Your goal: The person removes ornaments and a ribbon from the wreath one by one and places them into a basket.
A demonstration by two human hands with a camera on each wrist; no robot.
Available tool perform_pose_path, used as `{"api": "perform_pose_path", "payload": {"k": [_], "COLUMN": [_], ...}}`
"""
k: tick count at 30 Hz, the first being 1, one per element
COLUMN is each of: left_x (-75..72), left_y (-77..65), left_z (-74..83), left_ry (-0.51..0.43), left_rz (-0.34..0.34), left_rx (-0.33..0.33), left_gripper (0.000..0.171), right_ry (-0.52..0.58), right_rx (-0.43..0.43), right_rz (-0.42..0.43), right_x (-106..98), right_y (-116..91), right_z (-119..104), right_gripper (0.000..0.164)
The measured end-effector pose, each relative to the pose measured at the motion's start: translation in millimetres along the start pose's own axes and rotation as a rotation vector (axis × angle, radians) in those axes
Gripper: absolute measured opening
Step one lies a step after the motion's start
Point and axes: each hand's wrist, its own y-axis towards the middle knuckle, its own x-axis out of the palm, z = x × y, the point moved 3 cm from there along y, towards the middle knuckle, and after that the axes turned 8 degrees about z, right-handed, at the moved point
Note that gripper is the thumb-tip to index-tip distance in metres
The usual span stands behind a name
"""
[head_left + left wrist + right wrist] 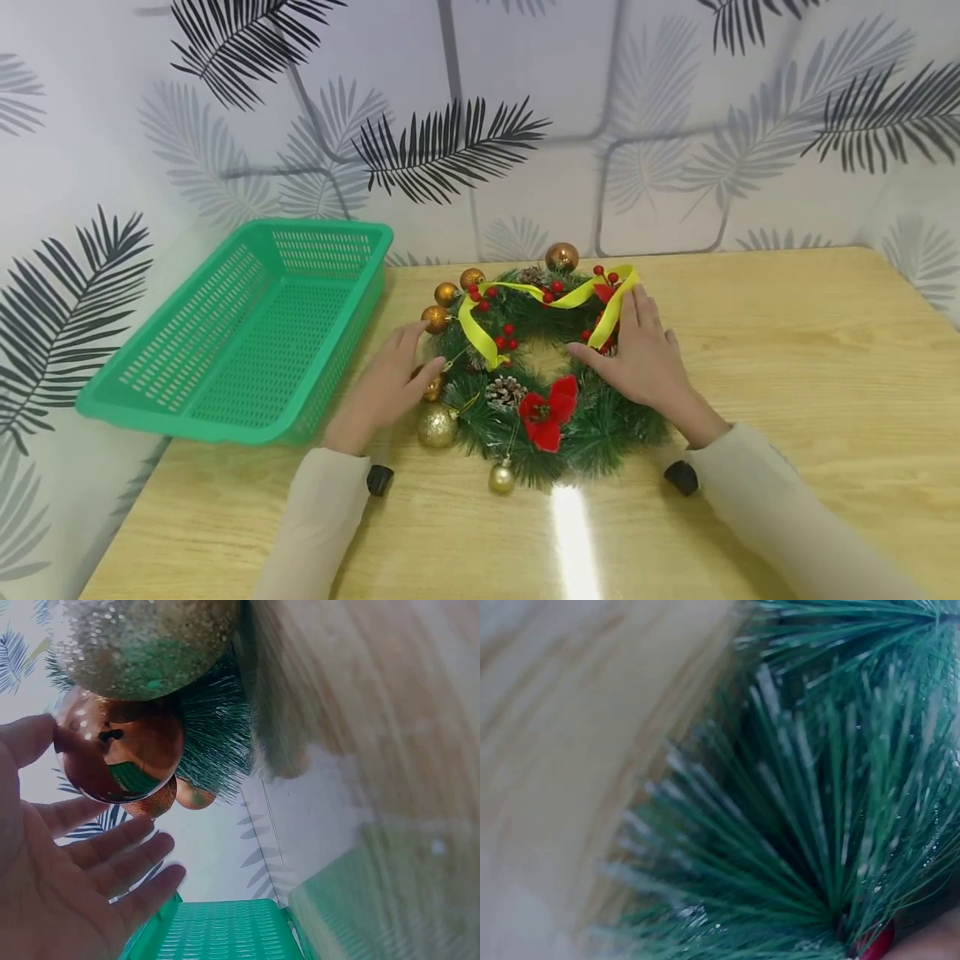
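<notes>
Sleeves (309,521) front the wreath (600,442), left grip (386,385) spread beside it, right grip (643,357) spread atop.

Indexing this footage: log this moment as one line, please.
wreath: on table | left hand: thumb at copper bauble | right hand: at wreath's right side, near yellow ribbon | green basket: left of wreath

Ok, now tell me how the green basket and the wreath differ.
The green basket is roughly rectangular with raised walls; the wreath is a ring. The basket is perforated and undecorated; the wreath is bristly and decorated. The basket stands to the left of the left hand; the wreath lies mostly between that hand and the right hand. Both are mainly green.
</notes>
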Motion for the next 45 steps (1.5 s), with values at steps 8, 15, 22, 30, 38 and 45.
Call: {"api": "perform_pose_path", "payload": {"k": [8, 15, 22, 30, 38, 45], "left_x": [-0.5, -0.1, 0.2, -0.4, -4.1, -8.9], "left_y": [-9.0, -11.3, -13.4, -14.2, -11.7, -10.6], "left_z": [2.1, 2.3, 2.3, 1.6, 2.2, 6.6], "left_ry": [-0.085, -0.068, -0.081, -0.086, -0.079, -0.085], "left_rz": [-0.009, -0.012, -0.036, -0.074, -0.069, -0.050], "left_rx": [0.001, 0.032, 0.074, 0.058, 0.047, 0.023], "left_gripper": [0.064, 0.059, 0.049, 0.044, 0.042, 0.044], "right_ry": [0.007, 0.000, 0.001, 0.010, 0.004, 0.009], "right_rx": [0.004, -0.015, -0.028, -0.018, -0.020, -0.027], "right_rz": [0.005, 0.021, 0.022, 0.022, 0.017, 0.019], "right_x": [-0.8, -1.8, -0.1, 1.5, 1.9, 1.3], "right_y": [-1.3, 0.4, -3.8, -6.0, -5.1, -4.3], "right_z": [-1.1, -3.0, -2.6, -2.0, -2.3, -2.4], "right_gripper": [0.111, 0.109, 0.109, 0.109, 0.110, 0.109]}}
